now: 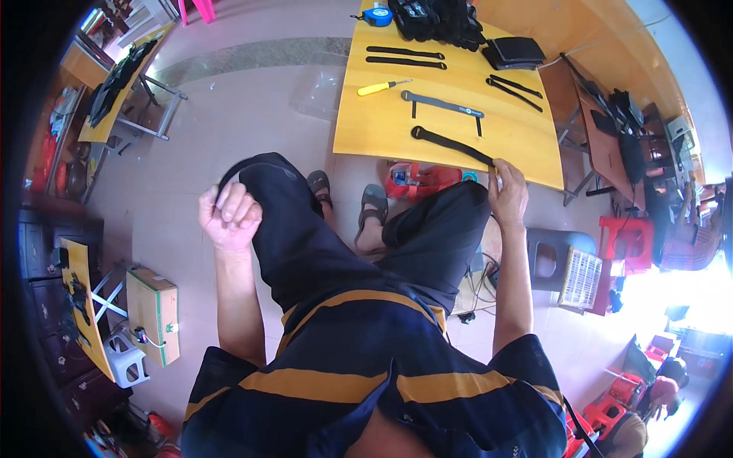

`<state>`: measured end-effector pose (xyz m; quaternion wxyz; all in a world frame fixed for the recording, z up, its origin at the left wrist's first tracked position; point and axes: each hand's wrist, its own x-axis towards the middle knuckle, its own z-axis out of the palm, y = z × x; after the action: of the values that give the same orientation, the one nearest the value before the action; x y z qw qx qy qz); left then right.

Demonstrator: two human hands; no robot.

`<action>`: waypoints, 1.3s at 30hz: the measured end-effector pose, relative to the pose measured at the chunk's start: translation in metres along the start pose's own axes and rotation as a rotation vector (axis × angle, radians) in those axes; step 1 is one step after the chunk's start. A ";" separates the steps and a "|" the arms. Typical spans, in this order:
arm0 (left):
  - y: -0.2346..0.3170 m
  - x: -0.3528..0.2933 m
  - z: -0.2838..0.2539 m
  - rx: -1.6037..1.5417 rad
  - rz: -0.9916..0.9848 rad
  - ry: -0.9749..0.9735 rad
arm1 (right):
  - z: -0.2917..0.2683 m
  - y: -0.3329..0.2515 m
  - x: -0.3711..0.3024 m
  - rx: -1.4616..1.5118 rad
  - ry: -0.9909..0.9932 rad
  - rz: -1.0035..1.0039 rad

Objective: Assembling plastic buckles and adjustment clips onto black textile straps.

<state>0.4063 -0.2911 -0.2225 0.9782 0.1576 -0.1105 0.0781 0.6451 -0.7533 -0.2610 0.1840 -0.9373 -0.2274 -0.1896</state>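
My left hand [231,216] is closed in a fist beside my left knee, with a thin dark strap [227,177] curving up out of it over the trouser leg. Most of that strap is hard to tell from the dark cloth. At the near edge of the yellow table [527,149], my right hand [508,195] pinches the end of a black strap [454,145] lying flat, its looped end to the left. Beyond it lies a grey strap [447,104] with two short black strips under it. A yellow-handled screwdriver [376,88] is to its left.
Two black straps [405,64] lie farther back, and another pair [515,93] at the right. A black pile [439,23], a black pouch [515,53] and a blue tape measure [377,17] occupy the far end. A red bag [420,179] sits below the table.
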 end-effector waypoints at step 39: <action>-0.072 0.002 -0.045 0.814 -0.555 0.384 | -0.016 0.086 0.127 0.133 -0.131 0.117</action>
<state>0.4299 -0.3438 -0.2843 0.8244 0.5308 0.1557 -0.1198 0.7884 -0.7865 -0.2143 0.2413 -0.9450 -0.1960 -0.1012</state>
